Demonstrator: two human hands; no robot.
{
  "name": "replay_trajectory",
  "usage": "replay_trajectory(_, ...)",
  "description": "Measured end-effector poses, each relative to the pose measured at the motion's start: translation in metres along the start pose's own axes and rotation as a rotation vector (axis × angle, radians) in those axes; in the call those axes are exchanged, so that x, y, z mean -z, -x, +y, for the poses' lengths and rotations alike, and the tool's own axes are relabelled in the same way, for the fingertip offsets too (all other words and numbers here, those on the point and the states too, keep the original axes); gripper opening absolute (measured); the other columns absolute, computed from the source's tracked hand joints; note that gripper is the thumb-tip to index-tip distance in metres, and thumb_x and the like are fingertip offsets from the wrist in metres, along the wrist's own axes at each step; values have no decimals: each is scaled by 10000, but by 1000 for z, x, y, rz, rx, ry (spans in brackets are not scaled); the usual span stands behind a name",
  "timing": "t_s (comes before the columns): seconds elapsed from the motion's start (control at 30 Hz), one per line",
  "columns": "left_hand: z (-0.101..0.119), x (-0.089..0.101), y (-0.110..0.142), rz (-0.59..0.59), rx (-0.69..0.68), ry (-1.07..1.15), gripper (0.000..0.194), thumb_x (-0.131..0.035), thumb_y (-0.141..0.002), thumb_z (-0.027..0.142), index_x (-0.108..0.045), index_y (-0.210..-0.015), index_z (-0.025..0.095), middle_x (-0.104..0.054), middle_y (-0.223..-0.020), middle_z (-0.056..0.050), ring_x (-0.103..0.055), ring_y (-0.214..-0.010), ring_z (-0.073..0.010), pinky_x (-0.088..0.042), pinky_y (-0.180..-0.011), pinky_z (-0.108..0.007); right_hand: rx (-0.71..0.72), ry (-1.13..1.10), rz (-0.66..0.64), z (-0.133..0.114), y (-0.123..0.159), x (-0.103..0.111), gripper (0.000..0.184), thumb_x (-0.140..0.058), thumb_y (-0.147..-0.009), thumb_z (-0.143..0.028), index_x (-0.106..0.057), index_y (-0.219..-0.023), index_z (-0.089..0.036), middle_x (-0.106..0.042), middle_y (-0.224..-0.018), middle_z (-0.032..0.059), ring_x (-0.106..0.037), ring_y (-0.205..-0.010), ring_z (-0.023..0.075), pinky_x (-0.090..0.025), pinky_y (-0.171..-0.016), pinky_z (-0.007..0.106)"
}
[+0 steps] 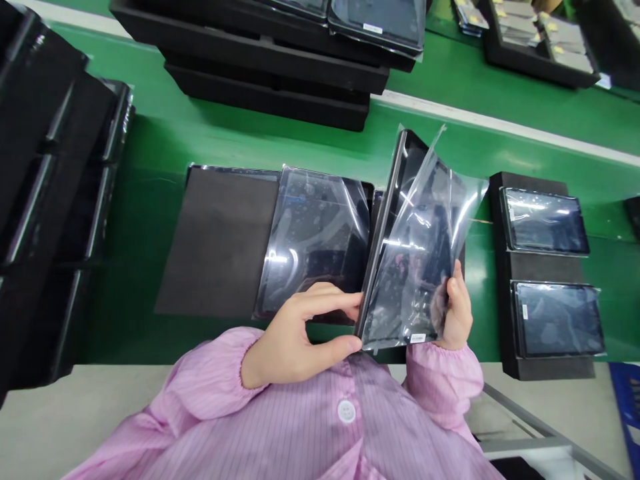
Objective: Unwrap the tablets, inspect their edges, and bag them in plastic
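A black tablet (pixel 381 233) is held tilted up above the table in front of me. Clear film (pixel 463 207) covers its screen side, its upper part standing loose and wrinkled away from the glass. My left hand (pixel 300 333) pinches the tablet's lower left edge between thumb and fingers. At the right side, my right hand (pixel 459 312) grips the tablet, its fingers partly hidden behind the film. Just left lies another film-covered tablet (pixel 315 247). Beside that, a dark grey sheet (pixel 220 247) lies over a further tablet, of which only the top edge shows.
On the right, a black foam tray (pixel 545 267) carries two tablets. Stacked black trays (pixel 280 100) with tablets stand at the back, and a tall stack of trays (pixel 80 200) rises at left. A box of small packets (pixel 545 60) sits far right on the green table (pixel 150 143).
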State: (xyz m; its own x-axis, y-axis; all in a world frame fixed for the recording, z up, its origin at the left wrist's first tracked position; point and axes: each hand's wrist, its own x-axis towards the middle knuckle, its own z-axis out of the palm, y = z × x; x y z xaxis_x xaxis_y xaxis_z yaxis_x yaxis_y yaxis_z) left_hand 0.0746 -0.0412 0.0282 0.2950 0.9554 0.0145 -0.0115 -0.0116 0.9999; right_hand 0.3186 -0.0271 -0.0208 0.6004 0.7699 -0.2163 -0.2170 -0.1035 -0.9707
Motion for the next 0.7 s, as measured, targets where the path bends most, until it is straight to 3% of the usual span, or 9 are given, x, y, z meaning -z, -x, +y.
replay_trajectory(0.27, 3, -1, 0, -8, -33, -62, 312, -738, -773, 229, -777, -1083, 215, -785, -791, -27, -704, -783, -188, -557, -870, -386, -11, 0, -47, 0, -1, 1, 490, -766, -680, -397, -729, -1135, -222, -771, -1102, 60, -718, -1019, 206, -553, -936, 373)
replay_trajectory(0.4, 3, 7, -2, 20, 147, -202, 301, -668, -764, 262, -766, -1041, 201, -791, -939, -59, -717, -894, -213, -576, -838, -350, 9, 42, -107, -5, 3, 1, 539, -776, -682, -425, -724, -1175, -211, -763, -1042, 35, -708, -934, 192, -543, -902, 356)
replay_trajectory(0.5, 1, 19, -8, 92, 290, -258, 486, -623, -767, 385, -679, -1198, 167, -782, -1056, -94, -724, -999, -252, -573, -910, -384, -45, 109, -149, -6, 14, -1, 579, -804, -678, -432, -706, -1189, -179, -749, -861, 18, -694, -756, 178, -555, -759, 328)
replay_trajectory(0.57, -1, 28, -15, 129, 336, -265, 588, -593, -765, 474, -619, -1251, 145, -784, -953, -80, -734, -934, -261, -576, -880, -387, -129, 122, -221, -4, 26, -4, 604, -826, -673, -435, -683, -1197, -171, -721, -745, -7, -661, -630, 160, -544, -653, 301)
replay_trajectory(0.7, -1, 45, -29, 230, 424, -400, 543, -523, -761, 561, -626, -1130, 178, -704, -657, 7, -694, -674, -235, -545, -707, -339, -206, 76, -398, 2, 47, -22, 610, -796, -731, -473, -603, -1240, -198, -734, -733, -4, -660, -586, 162, -549, -595, 290)
